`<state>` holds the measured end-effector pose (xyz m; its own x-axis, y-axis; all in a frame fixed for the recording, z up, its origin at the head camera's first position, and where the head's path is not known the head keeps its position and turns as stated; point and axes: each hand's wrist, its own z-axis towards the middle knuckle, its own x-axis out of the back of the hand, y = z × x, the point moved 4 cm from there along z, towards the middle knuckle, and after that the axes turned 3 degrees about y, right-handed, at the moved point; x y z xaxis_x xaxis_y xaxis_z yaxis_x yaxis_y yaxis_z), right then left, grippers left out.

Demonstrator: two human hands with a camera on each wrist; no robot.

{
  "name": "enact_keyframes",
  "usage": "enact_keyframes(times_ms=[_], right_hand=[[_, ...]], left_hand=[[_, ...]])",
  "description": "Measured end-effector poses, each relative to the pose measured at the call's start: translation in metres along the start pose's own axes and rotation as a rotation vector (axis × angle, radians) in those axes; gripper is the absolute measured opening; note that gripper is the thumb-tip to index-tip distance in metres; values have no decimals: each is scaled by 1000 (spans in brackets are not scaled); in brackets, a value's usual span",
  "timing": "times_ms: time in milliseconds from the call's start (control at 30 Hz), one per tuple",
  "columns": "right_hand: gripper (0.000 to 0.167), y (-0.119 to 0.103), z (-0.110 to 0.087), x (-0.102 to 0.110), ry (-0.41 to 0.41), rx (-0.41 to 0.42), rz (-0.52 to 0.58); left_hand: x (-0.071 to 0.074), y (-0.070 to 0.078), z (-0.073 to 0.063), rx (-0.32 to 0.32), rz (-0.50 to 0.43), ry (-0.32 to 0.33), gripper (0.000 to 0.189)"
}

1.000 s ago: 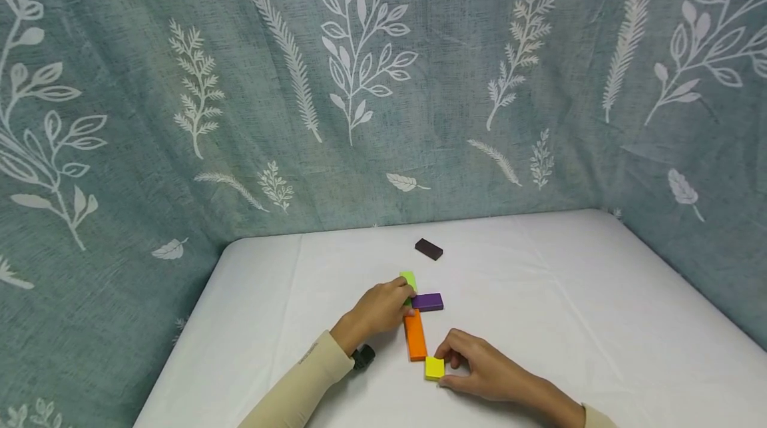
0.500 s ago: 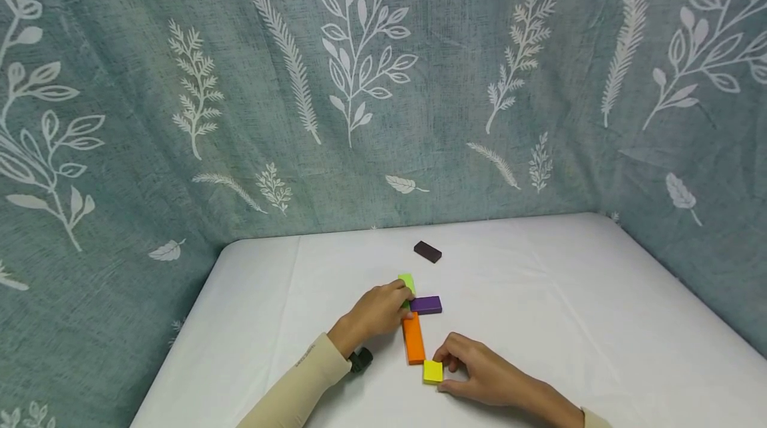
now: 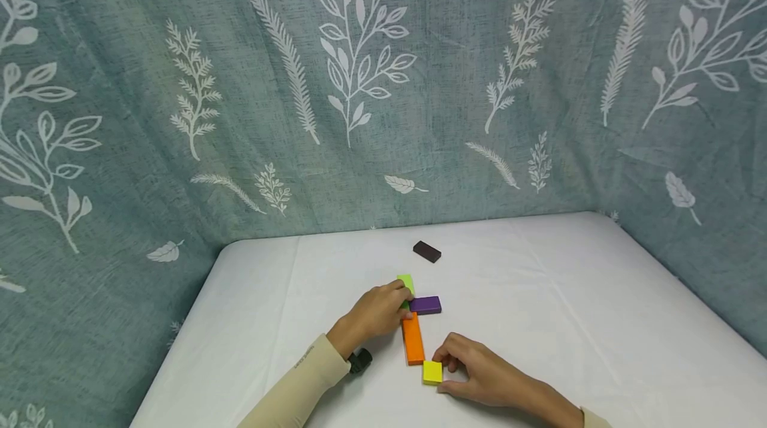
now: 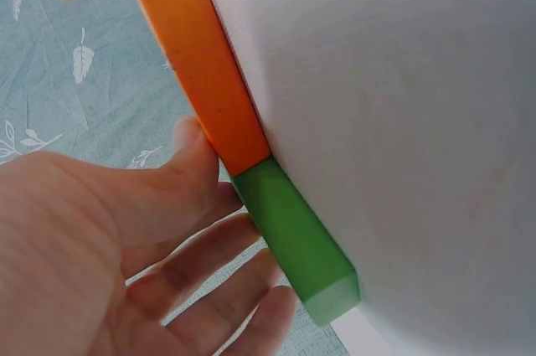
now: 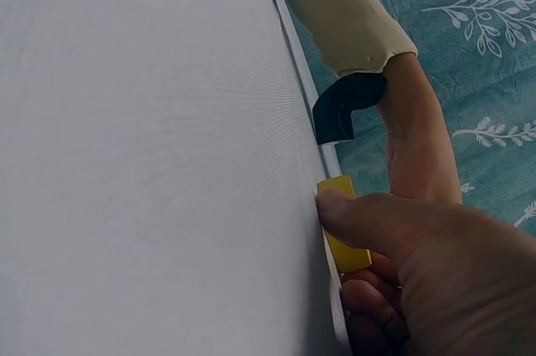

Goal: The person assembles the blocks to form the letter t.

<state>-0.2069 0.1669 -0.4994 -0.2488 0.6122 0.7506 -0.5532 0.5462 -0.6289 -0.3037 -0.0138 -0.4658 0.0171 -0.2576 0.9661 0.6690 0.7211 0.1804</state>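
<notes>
In the head view my left hand (image 3: pixel 379 310) holds the green block (image 3: pixel 406 281), its fingers bent over the top. Its thumb tip touches the near end of the orange block (image 3: pixel 413 341). The left wrist view shows that green block (image 4: pixel 293 239) end to end with the orange block (image 4: pixel 201 63). A purple block (image 3: pixel 426 305) lies crosswise by the fingertips. My right hand (image 3: pixel 479 371) pinches a small yellow block (image 3: pixel 433 373) near the orange block's front right corner. From the right wrist, the thumb (image 5: pixel 360 218) presses on the yellow block (image 5: pixel 347 243).
A dark brown block (image 3: pixel 427 251) lies alone farther back on the white-covered table (image 3: pixel 527 281). Behind and beside the table hangs a green leaf-patterned cloth (image 3: pixel 443 95). A black wrist device (image 3: pixel 361 361) sits under the left sleeve.
</notes>
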Motion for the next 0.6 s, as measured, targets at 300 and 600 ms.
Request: enact_keyframes(times_ms=[300,600], right_hand=[[33,0,2,1,7,2,-6],[35,0,-2,0,7,4,-2]], left_hand=[[2,0,0,9,-9,0,29],[-3,0,0,10,-14,4,30]])
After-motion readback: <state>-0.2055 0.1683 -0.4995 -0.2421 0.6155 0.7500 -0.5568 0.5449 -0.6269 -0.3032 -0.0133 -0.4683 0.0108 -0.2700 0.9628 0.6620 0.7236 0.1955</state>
